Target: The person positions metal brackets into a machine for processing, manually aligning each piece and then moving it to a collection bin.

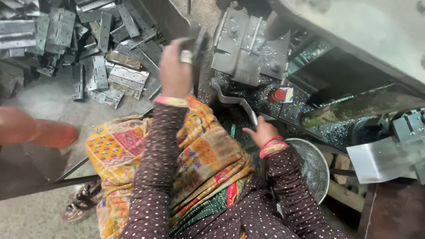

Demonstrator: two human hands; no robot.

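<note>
The left hand is raised at the end of a dotted brown sleeve, its fingers closed around a dark handle that stands up just left of the machine; a pink and yellow bangle sits at the wrist. Just right of that handle lies the hinge plate on the press bed: a flat, grey, dull-shiny piece of sheet steel with a raised knuckle ridge running down its middle and small round holes in each leaf (its lower edge hangs out over the dark, swarf-strewn bed). The right hand is lower and nearer the body, fingers curled loosely with the thumb out, touching the end of a bent grey metal lever that curves down from the bed; whether it truly grips the lever I cannot tell. Red bangles ring that wrist. Just beside this hand stands a round metal basin flecked with bright shavings. A small red-capped bottle lies on the bed near the plate. Well apart, at upper left, a heap of finished hinges lies on the concrete floor. A patterned yellow cloth covers the person's lap.
</note>
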